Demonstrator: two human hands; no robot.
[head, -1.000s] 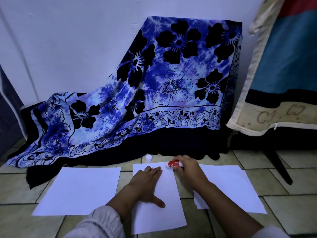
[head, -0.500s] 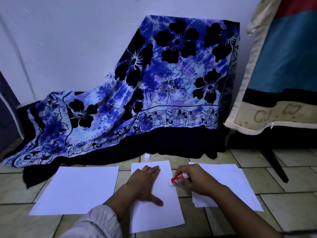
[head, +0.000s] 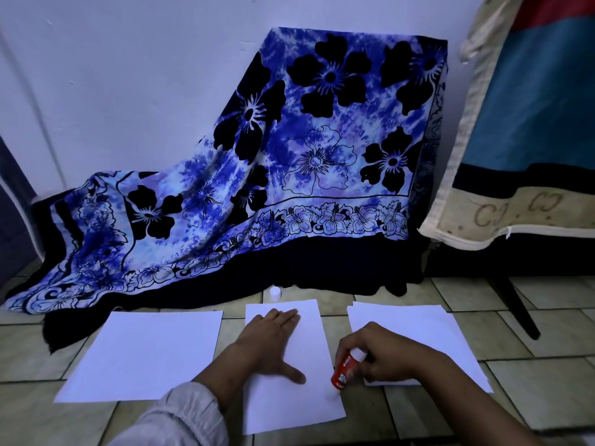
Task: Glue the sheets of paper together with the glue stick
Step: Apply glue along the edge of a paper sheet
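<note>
Glue stick (head: 346, 370), red with a white end, was gripped in the right hand (head: 383, 355), fingers curled round it. It was tilted, its lower tip at the right edge of the middle sheet (head: 289, 407); the tip seemed to touch the paper, though blur left that unsure. The left hand (head: 270, 342) lay flat on the same sheet, fingers straight, thumb spread, on the tiled floor (head: 547, 397). Another sheet (head: 145, 355) lay to the left, and a small stack of sheets (head: 418, 323) to the right. A small white cap (head: 274, 292) stood beyond the middle sheet, near a blue flowered cloth (head: 289, 156).
</note>
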